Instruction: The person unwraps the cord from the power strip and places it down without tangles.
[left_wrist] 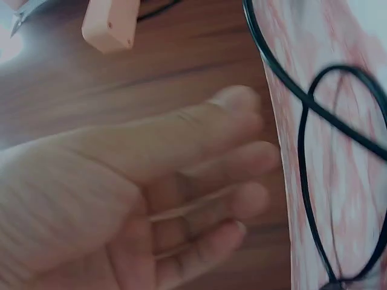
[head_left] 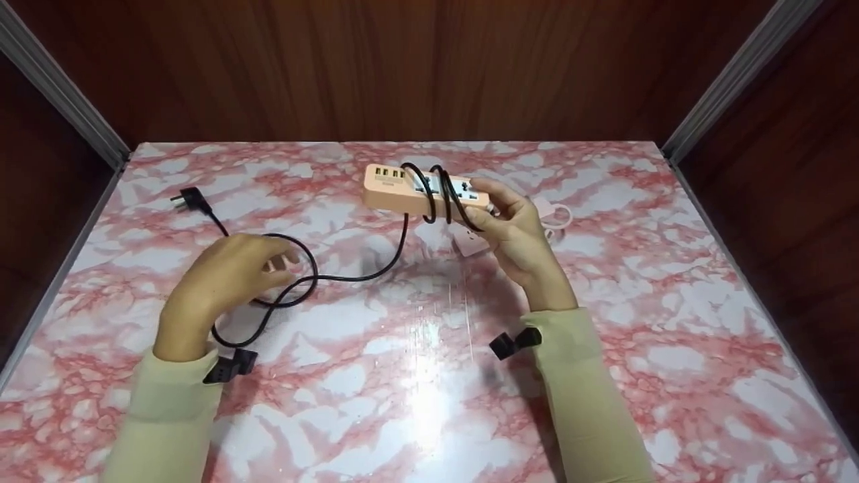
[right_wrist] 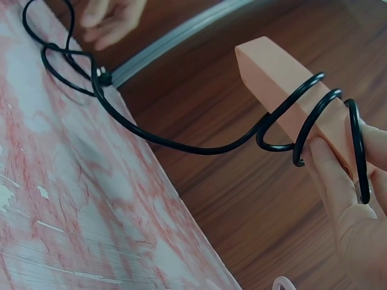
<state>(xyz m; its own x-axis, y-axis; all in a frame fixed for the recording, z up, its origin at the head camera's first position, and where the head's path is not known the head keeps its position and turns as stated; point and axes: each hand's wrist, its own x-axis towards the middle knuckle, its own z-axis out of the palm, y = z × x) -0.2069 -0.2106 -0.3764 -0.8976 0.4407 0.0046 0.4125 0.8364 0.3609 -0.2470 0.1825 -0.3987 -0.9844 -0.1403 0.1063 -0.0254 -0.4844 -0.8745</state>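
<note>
A peach-coloured power strip (head_left: 386,194) with sockets and USB ports is held up off the table by my right hand (head_left: 520,238), which grips its right end between thumb and fingers. Several loose turns of its black cord (right_wrist: 311,121) wrap around the strip near that hand. From there the cord sags left to loops on the table, ending in a black plug (head_left: 194,200) at the far left. Over these loops hovers my left hand (head_left: 225,278), its fingers loosely bent. In the left wrist view nothing lies between its thumb and fingers (left_wrist: 211,163).
Behind the right hand lies a pale pink item (head_left: 471,243) with socket holes, partly hidden, and a pink ring-shaped part (head_left: 560,216) shows beyond it. The marbled red-and-white table (head_left: 376,416) is bounded by dark wood panels (head_left: 402,74) at the back and sides.
</note>
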